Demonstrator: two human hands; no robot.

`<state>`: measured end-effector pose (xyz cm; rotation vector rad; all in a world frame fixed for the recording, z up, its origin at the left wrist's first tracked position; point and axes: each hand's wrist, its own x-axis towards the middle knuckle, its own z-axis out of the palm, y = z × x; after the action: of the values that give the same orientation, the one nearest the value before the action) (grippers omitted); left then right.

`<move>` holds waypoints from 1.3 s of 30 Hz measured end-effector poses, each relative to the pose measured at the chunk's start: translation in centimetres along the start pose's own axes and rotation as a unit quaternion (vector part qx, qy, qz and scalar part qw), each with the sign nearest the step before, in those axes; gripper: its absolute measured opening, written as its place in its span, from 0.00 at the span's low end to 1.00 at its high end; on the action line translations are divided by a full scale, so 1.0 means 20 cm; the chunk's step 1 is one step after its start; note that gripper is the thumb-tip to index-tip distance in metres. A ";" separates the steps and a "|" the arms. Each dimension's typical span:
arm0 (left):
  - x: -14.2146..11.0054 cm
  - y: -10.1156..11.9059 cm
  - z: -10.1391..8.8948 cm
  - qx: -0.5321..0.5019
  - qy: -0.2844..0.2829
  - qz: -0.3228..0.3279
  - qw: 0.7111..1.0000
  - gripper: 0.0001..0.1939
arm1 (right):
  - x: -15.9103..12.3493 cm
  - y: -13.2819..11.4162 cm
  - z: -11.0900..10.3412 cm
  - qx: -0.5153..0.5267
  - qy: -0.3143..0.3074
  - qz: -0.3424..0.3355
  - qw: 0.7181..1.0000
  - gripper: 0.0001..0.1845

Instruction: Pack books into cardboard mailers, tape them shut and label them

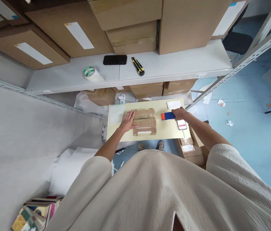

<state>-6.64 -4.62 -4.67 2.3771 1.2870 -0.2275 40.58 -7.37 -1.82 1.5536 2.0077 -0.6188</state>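
A taped cardboard box (144, 122) lies flat on a pale yellow tabletop (123, 136). My left hand (127, 122) rests on its left side with the fingers spread. To the right of the box, my right hand (180, 113) is closed around one end of a flat blue tool with an orange tip (168, 116), whose exact kind I cannot make out. The orange tip points toward the box but stands apart from it. Below my right hand lies a phone (182, 124) with a lit screen, and a white paper (174, 104) lies just above.
On the shelf (174, 65) ahead are a tape roll (89, 72), a black phone (115, 60), a yellow-black utility knife (138, 66) and large cardboard boxes (135, 37). Open cartons (193, 154) stand at the table's right. Books (36, 215) are stacked at lower left.
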 end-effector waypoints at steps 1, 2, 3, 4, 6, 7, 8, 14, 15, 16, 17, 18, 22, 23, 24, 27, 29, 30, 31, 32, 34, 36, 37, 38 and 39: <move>0.00 0.00 0.00 0.001 -0.003 -0.003 1.000 0.61 | 0.03 -0.02 0.00 0.002 -0.006 -0.003 1.000 0.30; 0.01 0.00 -0.01 0.003 -0.005 -0.007 1.000 0.62 | 0.05 -0.05 0.00 0.003 -0.010 -0.004 1.000 0.31; 0.01 0.00 -0.01 0.003 -0.007 -0.009 1.000 0.63 | 0.07 -0.07 0.00 0.004 -0.013 -0.004 1.000 0.31; 0.01 0.00 -0.01 0.004 -0.010 -0.011 1.000 0.63 | 0.09 -0.09 0.00 0.005 -0.013 -0.004 1.000 0.32; 0.02 0.01 -0.02 0.002 -0.017 -0.011 1.000 0.63 | 0.12 -0.14 0.00 0.006 -0.009 -0.006 1.000 0.32; 0.02 0.01 -0.02 0.001 -0.020 -0.011 1.000 0.63 | 0.13 -0.16 0.00 0.005 -0.007 -0.008 1.000 0.32; 0.02 0.01 -0.03 -0.002 -0.024 -0.012 1.000 0.64 | 0.15 -0.19 -0.01 0.000 -0.004 -0.011 1.000 0.33; 0.03 0.02 -0.04 -0.008 -0.028 -0.014 0.999 0.66 | 0.21 -0.34 -0.09 -0.063 0.005 -0.016 0.998 0.33; 0.03 0.02 -0.04 -0.009 -0.027 -0.013 1.000 0.66 | 0.21 -0.36 -0.10 -0.069 0.004 -0.015 0.997 0.33; 0.03 0.02 -0.04 -0.010 -0.026 -0.013 1.000 0.66 | 0.22 -0.38 -0.12 -0.075 0.004 -0.015 0.997 0.32; 0.03 0.02 -0.04 -0.011 -0.026 -0.014 1.000 0.67 | 0.22 -0.40 -0.13 -0.081 0.005 -0.013 0.997 0.32; 0.03 0.02 -0.04 -0.012 -0.026 -0.014 0.999 0.67 | 0.22 -0.41 -0.13 -0.086 0.008 -0.012 0.996 0.32; 0.03 0.02 -0.04 -0.016 -0.025 -0.010 1.000 0.67 | 0.21 -0.45 -0.14 -0.074 0.018 -0.008 0.997 0.30; 0.03 0.02 -0.04 -0.016 -0.023 -0.009 1.000 0.67 | 0.21 -0.45 -0.14 -0.065 0.021 -0.008 0.998 0.30; 0.03 0.02 -0.04 -0.015 -0.021 -0.008 1.000 0.67 | 0.20 -0.46 -0.13 -0.056 0.024 -0.007 0.998 0.31; 0.03 0.02 -0.04 -0.015 -0.012 -0.002 1.000 0.66 | 0.19 -0.48 -0.12 -0.032 0.035 0.001 0.999 0.32; 0.03 0.02 -0.03 -0.016 -0.004 0.001 1.000 0.66 | 0.19 -0.48 -0.12 -0.019 0.037 0.002 0.999 0.33; 0.03 0.02 -0.03 -0.016 -0.001 0.000 1.000 0.66 | 0.18 -0.49 -0.11 -0.015 0.037 0.000 0.999 0.33; 0.03 0.02 -0.03 -0.016 0.001 -0.001 1.000 0.66 | 0.18 -0.49 -0.11 -0.013 0.039 -0.001 0.999 0.33; 0.03 0.02 -0.03 -0.016 0.001 -0.002 1.000 0.66 | 0.17 -0.49 -0.11 -0.012 0.042 0.001 0.999 0.33; 0.03 0.02 -0.03 -0.015 0.000 -0.004 1.000 0.65 | 0.17 -0.50 -0.11 -0.012 0.050 0.012 0.999 0.32; 0.03 0.02 -0.03 -0.017 -0.004 -0.004 1.000 0.65 | 0.17 -0.53 -0.11 -0.006 0.053 0.024 0.998 0.31; 0.03 0.02 -0.03 -0.017 -0.004 -0.005 1.000 0.65 | 0.18 -0.54 -0.11 0.003 0.054 0.027 0.998 0.30; 0.03 0.03 -0.03 -0.017 -0.003 -0.006 1.000 0.65 | 0.18 -0.57 -0.11 0.014 0.058 0.029 0.998 0.30; 0.03 0.03 -0.04 -0.015 -0.002 -0.006 1.000 0.66 | 0.18 -0.59 -0.11 0.026 0.061 0.031 0.997 0.30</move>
<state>-5.82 -4.10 -4.05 2.3424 1.2947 -0.2144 28.19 -6.17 -2.10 1.7157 2.0368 -0.5681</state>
